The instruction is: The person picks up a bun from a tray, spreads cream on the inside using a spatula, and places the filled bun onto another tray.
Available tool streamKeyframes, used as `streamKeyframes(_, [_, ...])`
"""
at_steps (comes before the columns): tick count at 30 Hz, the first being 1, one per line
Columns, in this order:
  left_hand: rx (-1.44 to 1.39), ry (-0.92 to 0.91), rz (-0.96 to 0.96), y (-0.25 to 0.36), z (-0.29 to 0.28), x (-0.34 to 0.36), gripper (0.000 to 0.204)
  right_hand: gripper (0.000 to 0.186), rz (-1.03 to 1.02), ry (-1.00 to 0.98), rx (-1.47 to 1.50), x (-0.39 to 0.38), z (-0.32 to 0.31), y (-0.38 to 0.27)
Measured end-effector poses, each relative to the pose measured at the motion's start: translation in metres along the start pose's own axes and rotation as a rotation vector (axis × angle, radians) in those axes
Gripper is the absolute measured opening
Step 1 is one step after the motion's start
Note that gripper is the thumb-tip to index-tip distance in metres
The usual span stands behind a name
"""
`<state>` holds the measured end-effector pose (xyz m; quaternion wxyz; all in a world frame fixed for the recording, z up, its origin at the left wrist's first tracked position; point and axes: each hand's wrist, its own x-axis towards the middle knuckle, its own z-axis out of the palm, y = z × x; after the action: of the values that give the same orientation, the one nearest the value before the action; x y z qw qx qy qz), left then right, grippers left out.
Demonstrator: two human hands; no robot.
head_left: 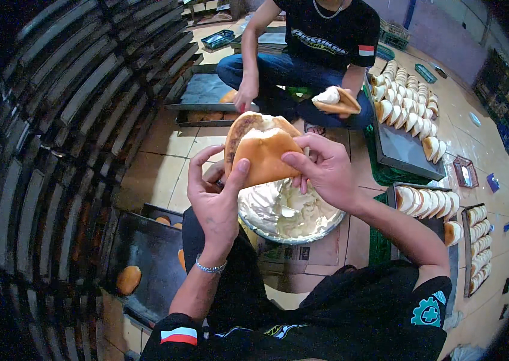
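A split brown bun, folded over with some white cream showing at its top opening, is held up in front of me by both hands. My left hand grips its left side, thumb on the front face and fingers behind. My right hand pinches the right edge, thumb in front. Just below the bun stands a round bowl heaped with whipped pale cream. Whatever lies behind the bun, including some fingertips, is hidden.
Opposite sits a person holding an open bun with cream. Trays of filled buns stand to the right. At the left rise dark stacked racks, beside a dark tray with a few plain buns. Tiled floor surrounds the bowl.
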<state>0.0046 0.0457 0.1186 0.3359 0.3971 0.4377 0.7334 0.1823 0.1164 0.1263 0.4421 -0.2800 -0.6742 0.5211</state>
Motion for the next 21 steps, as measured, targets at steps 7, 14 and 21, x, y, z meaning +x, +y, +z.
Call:
streamKeyframes(7, [-0.132,-0.142,0.022,-0.005,0.003,0.001,0.068,0.042,0.002,0.028,0.143,0.0,0.003,-0.001])
streamKeyframes(14, [-0.106,-0.124,-0.041,-0.011,-0.003,0.001,0.071,0.031,0.098,0.018,0.229,0.0,-0.003,-0.002])
streamKeyframes(21, [-0.17,-0.137,-0.03,-0.019,-0.007,-0.002,0.056,0.029,0.171,0.031,0.246,-0.003,-0.003,0.007])
